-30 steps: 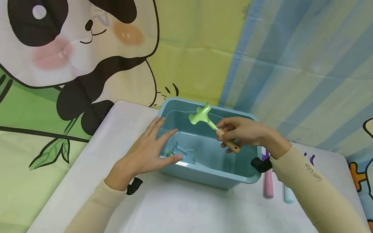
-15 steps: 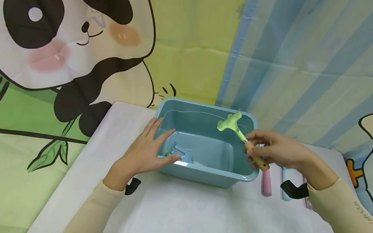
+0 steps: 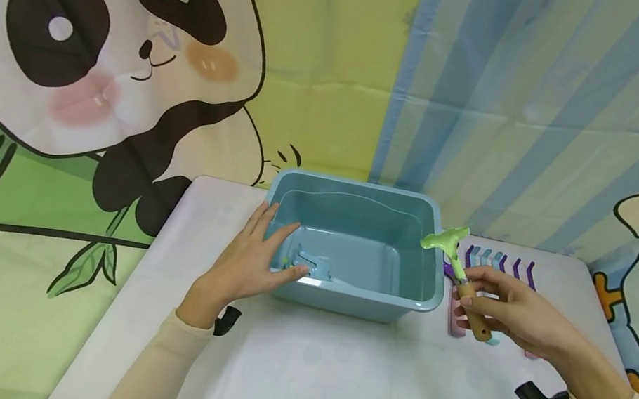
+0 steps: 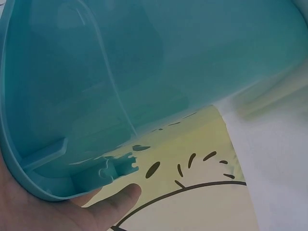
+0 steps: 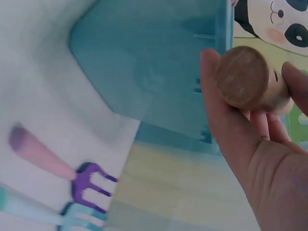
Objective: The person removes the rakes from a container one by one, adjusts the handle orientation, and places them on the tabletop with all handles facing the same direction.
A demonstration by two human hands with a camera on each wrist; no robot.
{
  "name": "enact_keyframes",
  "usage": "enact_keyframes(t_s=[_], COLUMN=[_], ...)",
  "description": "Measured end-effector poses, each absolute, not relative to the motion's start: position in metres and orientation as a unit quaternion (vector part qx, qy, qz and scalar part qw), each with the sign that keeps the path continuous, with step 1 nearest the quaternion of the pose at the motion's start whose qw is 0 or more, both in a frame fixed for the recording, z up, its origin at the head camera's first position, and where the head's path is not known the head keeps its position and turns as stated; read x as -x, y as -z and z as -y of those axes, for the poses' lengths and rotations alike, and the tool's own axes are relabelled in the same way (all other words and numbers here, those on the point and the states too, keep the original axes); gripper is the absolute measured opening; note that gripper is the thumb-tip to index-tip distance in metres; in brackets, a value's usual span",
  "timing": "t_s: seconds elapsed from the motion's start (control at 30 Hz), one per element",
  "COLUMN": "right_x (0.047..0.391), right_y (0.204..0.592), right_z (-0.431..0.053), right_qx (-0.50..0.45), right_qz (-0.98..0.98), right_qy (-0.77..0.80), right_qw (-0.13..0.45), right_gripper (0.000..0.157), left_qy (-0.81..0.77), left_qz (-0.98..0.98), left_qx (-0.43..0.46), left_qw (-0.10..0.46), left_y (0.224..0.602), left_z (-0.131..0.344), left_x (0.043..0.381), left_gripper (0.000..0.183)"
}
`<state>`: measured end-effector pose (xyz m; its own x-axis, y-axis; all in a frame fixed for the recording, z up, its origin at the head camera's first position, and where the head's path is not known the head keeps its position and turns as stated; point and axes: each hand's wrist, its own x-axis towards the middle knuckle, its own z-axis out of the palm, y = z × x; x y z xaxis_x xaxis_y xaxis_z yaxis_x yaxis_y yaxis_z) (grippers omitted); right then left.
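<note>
My right hand (image 3: 506, 307) holds a small green-headed garden rake (image 3: 447, 240) by its wooden handle, just off the tub's right end. The rake's head points up and away from me. In the right wrist view, the handle's round butt end (image 5: 243, 77) sits between thumb and fingers. At the left end of the blue-grey plastic tub (image 3: 342, 290), my left hand (image 3: 244, 261) rests on the rim with fingers spread and straight. The left wrist view shows that hand (image 4: 72, 214) against a tub corner. A small blue item (image 3: 311, 262) lies inside, its kind unclear.
Several toy garden forks lie right of the tub, partly behind the right hand. One has a pink handle and purple prongs (image 5: 89, 185); beside it is a light blue fork (image 5: 33, 209). A patterned cloth wall (image 3: 326, 87) stands behind the white table (image 3: 312, 384).
My right hand has carried the rake rightward and toward me, from above the tub to beyond its right end. The rake has turned more upright. My left hand stays on the tub.
</note>
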<state>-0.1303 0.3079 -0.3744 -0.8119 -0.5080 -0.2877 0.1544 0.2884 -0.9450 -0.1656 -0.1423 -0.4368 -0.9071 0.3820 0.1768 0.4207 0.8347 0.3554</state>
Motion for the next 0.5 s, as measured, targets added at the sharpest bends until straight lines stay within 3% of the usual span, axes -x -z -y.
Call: enact_keyframes(t_s=[0.2,0.5], right_x=[0.101,0.065], right_y=[0.409,0.465], right_z=[-0.331,-0.352], right_qx=[0.062,0.004], right_qz=[-0.732,-0.670], right_qy=[0.626,0.687], right_qw=[0.264,0.283], right_gripper=[0.038,0.023], left_qy=[0.196,0.193], left_qz=[0.956,0.956], left_qx=[0.213,0.213], left_qw=[0.049,0.054], left_y=[0.437,0.438], left_z=[0.141,0.142], left_x=[0.165,0.166], left_gripper=[0.090,0.090])
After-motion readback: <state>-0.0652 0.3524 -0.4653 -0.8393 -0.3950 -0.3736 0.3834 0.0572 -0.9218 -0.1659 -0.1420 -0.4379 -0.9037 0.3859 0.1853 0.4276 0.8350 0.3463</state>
